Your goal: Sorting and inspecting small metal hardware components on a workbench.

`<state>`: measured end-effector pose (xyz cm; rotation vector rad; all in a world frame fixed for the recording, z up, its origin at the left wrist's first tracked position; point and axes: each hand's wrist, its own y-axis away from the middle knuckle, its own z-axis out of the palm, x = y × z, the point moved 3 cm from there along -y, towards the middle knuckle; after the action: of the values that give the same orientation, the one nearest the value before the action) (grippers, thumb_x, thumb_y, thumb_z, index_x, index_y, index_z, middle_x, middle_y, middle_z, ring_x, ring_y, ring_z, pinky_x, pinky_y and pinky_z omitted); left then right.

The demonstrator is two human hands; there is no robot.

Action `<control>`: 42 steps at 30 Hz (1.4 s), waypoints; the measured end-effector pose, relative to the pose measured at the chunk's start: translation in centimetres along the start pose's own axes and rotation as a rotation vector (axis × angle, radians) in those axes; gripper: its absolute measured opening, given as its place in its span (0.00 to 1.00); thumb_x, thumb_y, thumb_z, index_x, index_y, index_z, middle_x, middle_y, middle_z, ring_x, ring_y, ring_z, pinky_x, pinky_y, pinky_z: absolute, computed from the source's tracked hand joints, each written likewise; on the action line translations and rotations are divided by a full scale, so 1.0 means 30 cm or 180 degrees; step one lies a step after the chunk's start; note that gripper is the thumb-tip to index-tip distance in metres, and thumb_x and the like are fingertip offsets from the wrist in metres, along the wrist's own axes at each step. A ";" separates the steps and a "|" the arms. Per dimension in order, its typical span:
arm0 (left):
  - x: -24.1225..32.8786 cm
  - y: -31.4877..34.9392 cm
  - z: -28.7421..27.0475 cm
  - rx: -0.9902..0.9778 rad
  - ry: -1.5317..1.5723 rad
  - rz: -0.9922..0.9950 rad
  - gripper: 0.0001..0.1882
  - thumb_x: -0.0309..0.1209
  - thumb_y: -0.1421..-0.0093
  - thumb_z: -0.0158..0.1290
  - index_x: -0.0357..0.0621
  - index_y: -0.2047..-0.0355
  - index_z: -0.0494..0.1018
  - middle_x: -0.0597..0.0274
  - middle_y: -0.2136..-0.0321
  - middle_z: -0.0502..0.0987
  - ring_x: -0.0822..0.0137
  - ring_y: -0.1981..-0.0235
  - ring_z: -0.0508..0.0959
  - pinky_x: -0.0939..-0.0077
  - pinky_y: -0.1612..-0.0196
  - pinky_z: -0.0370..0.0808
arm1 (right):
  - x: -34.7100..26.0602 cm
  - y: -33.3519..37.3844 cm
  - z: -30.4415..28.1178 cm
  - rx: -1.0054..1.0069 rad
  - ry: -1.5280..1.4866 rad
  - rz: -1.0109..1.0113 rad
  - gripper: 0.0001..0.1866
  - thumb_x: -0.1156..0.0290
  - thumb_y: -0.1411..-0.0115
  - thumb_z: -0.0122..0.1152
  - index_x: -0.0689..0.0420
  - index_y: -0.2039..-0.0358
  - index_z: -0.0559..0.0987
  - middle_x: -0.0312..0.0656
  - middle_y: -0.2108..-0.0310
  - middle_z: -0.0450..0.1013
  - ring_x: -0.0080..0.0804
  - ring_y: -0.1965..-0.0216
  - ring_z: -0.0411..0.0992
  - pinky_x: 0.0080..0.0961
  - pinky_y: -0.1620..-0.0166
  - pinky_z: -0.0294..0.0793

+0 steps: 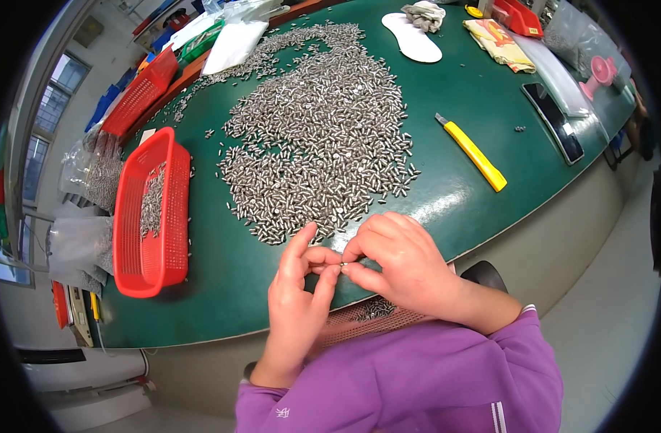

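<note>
At the near edge of the green table, my left hand (299,287) and my right hand (397,261) meet, fingertips pinched together. Between them is a tiny silver metal part (343,265), mostly covered by the fingers; its exact kind is too small to make out. Just beyond my hands spreads a large heap of small silver metal pins (323,137). A red plastic basket (175,216) to the left holds more of these pins. Below my hands, partly hidden by my arms, a pinkish mesh basket (338,326) has dark metal pieces in it.
A yellow utility knife (476,155) with its blade out lies right of the heap. Farther right is a phone (554,123). A white insole (411,37), a crumpled glove (424,16) and a yellow cloth (498,43) lie at the back. Filled plastic bags (78,245) stand beyond the left edge.
</note>
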<state>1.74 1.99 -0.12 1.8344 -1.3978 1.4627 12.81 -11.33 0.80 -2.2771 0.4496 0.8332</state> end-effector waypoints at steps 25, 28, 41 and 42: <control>0.057 -0.032 -0.028 0.0043 -0.1368 0.0396 0.31 0.16 0.45 0.60 0.38 0.39 0.69 0.56 0.61 0.80 0.59 0.61 0.78 0.65 0.56 0.77 | 0.011 -0.048 -0.053 -0.0242 0.0221 -0.0259 0.08 0.72 0.45 0.66 0.57 0.64 0.79 0.42 0.67 0.71 0.45 0.62 0.72 0.41 0.60 0.72; 0.041 -0.062 0.005 0.0045 -0.1470 0.0427 0.33 0.16 0.44 0.59 0.36 0.37 0.67 0.57 0.62 0.79 0.59 0.63 0.76 0.64 0.56 0.75 | 0.012 -0.073 -0.011 -0.0133 0.0404 -0.0265 0.07 0.74 0.46 0.65 0.57 0.67 0.77 0.42 0.68 0.70 0.44 0.63 0.72 0.40 0.60 0.72; 0.033 -0.028 0.011 -0.0243 -0.0840 0.0248 0.34 0.13 0.43 0.56 0.34 0.35 0.62 0.55 0.64 0.77 0.60 0.63 0.77 0.69 0.59 0.77 | 0.026 -0.041 -0.028 -0.0653 0.0039 -0.0108 0.06 0.76 0.44 0.64 0.57 0.65 0.79 0.43 0.67 0.72 0.47 0.62 0.72 0.42 0.58 0.72; 0.036 -0.026 0.015 -0.0246 -0.0838 0.0250 0.34 0.13 0.43 0.56 0.34 0.35 0.62 0.55 0.64 0.77 0.60 0.63 0.77 0.69 0.59 0.77 | 0.026 -0.036 -0.029 -0.0477 0.0029 -0.0077 0.06 0.75 0.44 0.65 0.57 0.65 0.79 0.43 0.67 0.72 0.47 0.62 0.72 0.42 0.58 0.71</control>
<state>2.58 1.47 0.90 1.9991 -1.6422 1.2169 14.32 -11.22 1.28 -2.4196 0.3737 0.8706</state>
